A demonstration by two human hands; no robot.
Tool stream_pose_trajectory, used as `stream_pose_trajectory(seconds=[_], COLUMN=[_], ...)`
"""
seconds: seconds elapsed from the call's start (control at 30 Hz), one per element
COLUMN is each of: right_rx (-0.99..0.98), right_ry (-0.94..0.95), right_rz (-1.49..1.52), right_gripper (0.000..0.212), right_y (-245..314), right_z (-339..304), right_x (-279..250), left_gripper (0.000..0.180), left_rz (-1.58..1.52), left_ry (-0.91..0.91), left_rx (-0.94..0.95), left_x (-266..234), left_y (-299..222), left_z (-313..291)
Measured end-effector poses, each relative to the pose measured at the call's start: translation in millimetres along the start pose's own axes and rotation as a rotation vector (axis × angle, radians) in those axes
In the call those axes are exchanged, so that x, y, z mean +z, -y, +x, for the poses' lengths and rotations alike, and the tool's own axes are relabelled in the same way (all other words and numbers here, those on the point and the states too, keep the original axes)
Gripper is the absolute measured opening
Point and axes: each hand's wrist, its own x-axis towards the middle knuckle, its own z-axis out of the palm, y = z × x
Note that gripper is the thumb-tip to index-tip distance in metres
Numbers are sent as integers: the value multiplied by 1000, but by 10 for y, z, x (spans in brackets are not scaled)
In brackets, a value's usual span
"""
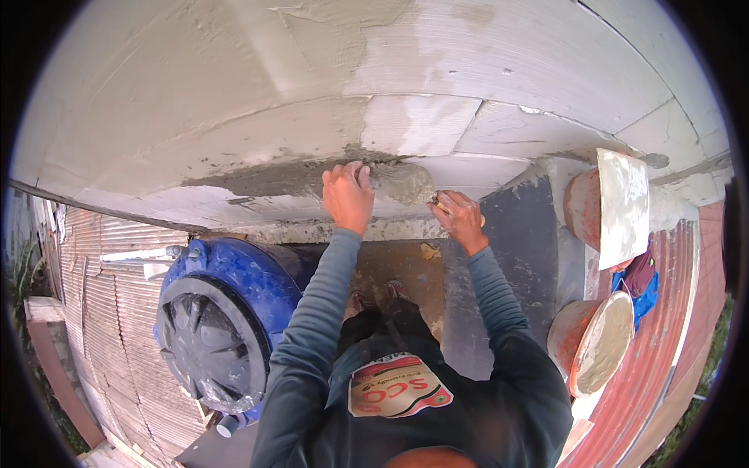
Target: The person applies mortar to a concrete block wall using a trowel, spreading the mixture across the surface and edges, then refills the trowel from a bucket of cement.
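My left hand (347,195) presses against the pale block wall (437,70) and is closed on the end of a mortar-covered trowel (406,183). A band of wet grey mortar (257,178) runs along the wall to its left. My right hand (460,218) is just right of the trowel, low on the wall, with its fingers closed on a small yellowish handle (443,207). What that handle belongs to is hidden. Both forearms wear grey-blue sleeves.
A large blue tank with a black lid (214,327) stands at my left. Two orange buckets (583,207) (597,343) sit at the right, the upper one under a pale board (624,207). Corrugated sheets (117,312) lie on both sides. My feet rest on a brown board (398,273).
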Motion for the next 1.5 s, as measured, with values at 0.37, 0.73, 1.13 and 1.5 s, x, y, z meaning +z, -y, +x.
stream_pose_trajectory(seconds=[0.37, 0.73, 1.13, 1.5], right_rx=[105, 64, 68, 410], right_ry=[68, 132, 12, -26], right_rz=[0, 72, 57, 5], right_gripper=[23, 19, 23, 29], right_y=[-33, 56, 241, 393], right_z=[-257, 51, 241, -559], right_x=[-149, -89, -304, -843], left_gripper=[21, 19, 16, 13], left_rz=[-188, -347, -216, -352], left_ry=[-104, -198, -143, -54], left_rx=[-322, -277, -243, 245], left_x=[277, 71, -869, -805], left_y=[-286, -71, 508, -796], left_z=[-57, -166, -638, -192])
